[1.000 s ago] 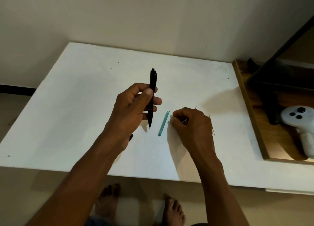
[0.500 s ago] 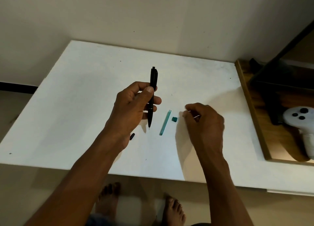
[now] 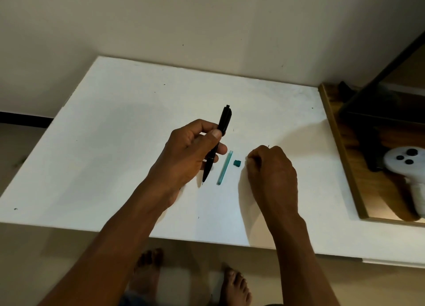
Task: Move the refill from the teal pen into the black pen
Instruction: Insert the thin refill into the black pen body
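Note:
My left hand (image 3: 186, 158) grips the black pen (image 3: 224, 119) near its middle. The pen stands almost upright with its tip pointing down, just above the white table (image 3: 115, 156). The teal pen barrel (image 3: 224, 168) lies on the table just right of the pen tip. A small teal end piece (image 3: 237, 163) sits beside the barrel. My right hand (image 3: 271, 170) rests on the table right of that piece, fingers closed. A thin dark refill end (image 3: 268, 146) pokes out above its knuckles; the rest is hidden in the hand.
A wooden tray (image 3: 345, 168) lies at the table's right edge and holds a white controller (image 3: 404, 165) and a dark object (image 3: 372, 126). The wall runs along the table's far edge. My bare feet show below the near edge.
My right hand has moved right, away from the teal barrel, uncovering the small teal end piece. My left hand still holds the black pen in the same place.

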